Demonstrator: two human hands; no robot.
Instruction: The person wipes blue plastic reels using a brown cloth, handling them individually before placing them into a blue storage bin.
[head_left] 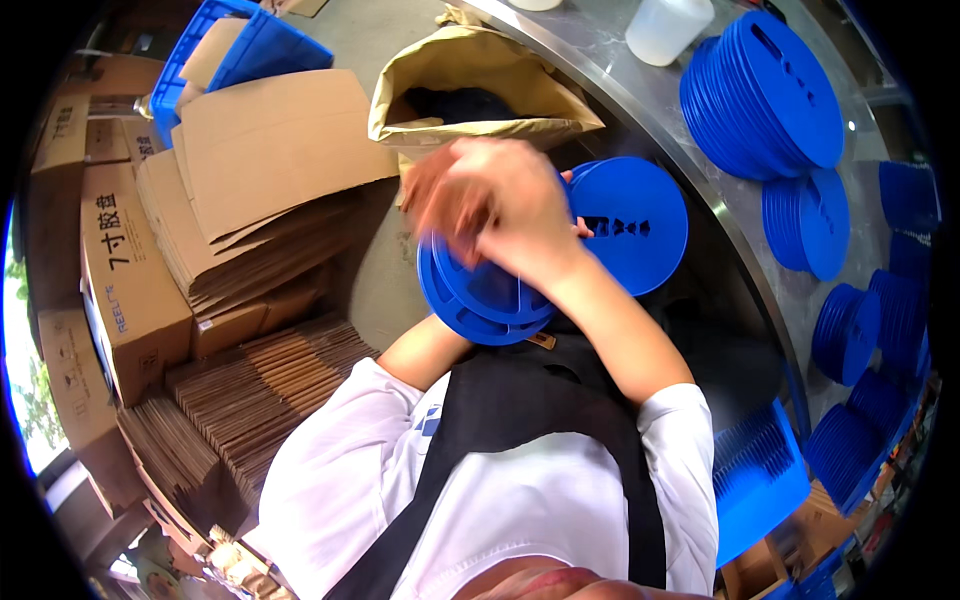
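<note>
The left hand (583,229), mostly hidden, is gripping the near edge of a solid-faced blue reel disc (645,215) with its fingertips, while a windowed blue reel flange (480,322) is sitting beside it, before the black apron (510,400). The right hand (520,215) is hovering over that flange, its fingers too blurred to tell whether they are holding anything.

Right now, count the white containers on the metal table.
2 visible: one white container left of the big stack of blue discs, another white container cut off by the picture's top edge. More may be hidden beyond that edge.
</note>
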